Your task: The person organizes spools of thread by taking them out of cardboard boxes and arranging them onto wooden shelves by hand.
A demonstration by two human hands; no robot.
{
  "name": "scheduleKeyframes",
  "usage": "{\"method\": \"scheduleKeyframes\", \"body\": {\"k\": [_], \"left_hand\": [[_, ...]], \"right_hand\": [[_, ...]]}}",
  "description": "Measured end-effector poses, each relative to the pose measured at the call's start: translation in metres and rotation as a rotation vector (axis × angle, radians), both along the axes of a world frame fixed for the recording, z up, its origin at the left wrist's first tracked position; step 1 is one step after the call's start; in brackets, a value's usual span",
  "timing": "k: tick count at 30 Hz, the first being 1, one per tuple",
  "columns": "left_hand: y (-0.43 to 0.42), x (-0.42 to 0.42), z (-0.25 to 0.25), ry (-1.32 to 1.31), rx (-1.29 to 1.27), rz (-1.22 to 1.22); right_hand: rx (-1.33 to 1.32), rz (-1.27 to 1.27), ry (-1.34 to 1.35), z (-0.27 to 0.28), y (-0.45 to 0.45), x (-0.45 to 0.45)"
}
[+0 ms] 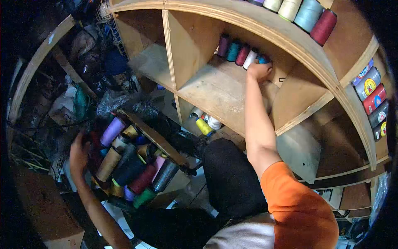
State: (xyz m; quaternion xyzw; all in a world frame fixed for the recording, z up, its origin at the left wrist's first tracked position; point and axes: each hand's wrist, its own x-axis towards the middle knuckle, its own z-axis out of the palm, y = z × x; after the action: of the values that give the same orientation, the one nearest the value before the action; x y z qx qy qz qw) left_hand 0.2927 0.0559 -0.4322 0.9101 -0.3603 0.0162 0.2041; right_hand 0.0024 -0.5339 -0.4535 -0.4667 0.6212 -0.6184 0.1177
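My right hand reaches into a shelf compartment, its fingers closed on a blue thread spool. That spool is at the end of a row with a white spool, a dark red spool, a teal spool and a purple spool, all upright. My left hand has its fingers apart at the left side of a box heaped with spools. Nearest it in the heap are a lilac spool and a tan spool.
The curved wooden shelf has upright dividers. More spools stand on its top and right side, including a maroon spool and a red spool. A yellow spool lies in the lower compartment. Plastic bags clutter the left.
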Motion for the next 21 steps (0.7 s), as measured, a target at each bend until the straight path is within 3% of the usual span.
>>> {"method": "scheduleKeyframes", "body": {"k": [3,4,6,8,10,12,13,14,15,17,20,21], "left_hand": [[0.018,0.018,0.005,-0.068,-0.194,-0.049],[0.014,0.005,0.02,-0.274,-0.18,-0.044],[-0.009,-0.032,0.061,-0.283,-0.24,-0.065],[-0.038,-0.063,0.089,-0.257,-0.331,-0.129],[-0.062,-0.09,0.104,-0.191,-0.448,-0.23],[-0.089,-0.109,0.106,-0.154,-0.547,-0.322],[-0.102,-0.118,0.102,-0.059,-0.642,-0.335],[-0.111,-0.132,0.102,0.14,-0.723,-0.345],[-0.122,-0.148,0.102,0.341,-0.803,-0.351],[-0.139,-0.162,0.091,0.421,-0.938,-0.44],[-0.15,-0.164,0.076,0.608,-0.953,-0.542],[-0.151,-0.163,0.071,0.496,-0.86,-0.574]], "right_hand": [[0.014,-0.055,0.062,0.008,0.02,0.0],[0.026,-0.081,0.098,0.019,0.042,0.002],[-0.031,0.039,0.217,0.031,0.077,0.007],[-0.216,0.432,0.177,0.033,0.117,0.019],[-0.463,0.663,0.269,0.037,0.158,0.031],[-0.203,1.351,0.068,0.038,0.188,0.039],[0.159,1.598,0.0,0.064,0.221,0.03],[0.277,1.816,-0.289,0.066,0.239,0.028],[0.415,1.971,-0.409,0.07,0.251,0.026],[0.53,2.089,-0.535,0.079,0.265,0.017],[0.429,1.874,-0.728,0.07,0.255,0.008],[0.36,1.776,-0.79,0.07,0.249,0.007]]}}
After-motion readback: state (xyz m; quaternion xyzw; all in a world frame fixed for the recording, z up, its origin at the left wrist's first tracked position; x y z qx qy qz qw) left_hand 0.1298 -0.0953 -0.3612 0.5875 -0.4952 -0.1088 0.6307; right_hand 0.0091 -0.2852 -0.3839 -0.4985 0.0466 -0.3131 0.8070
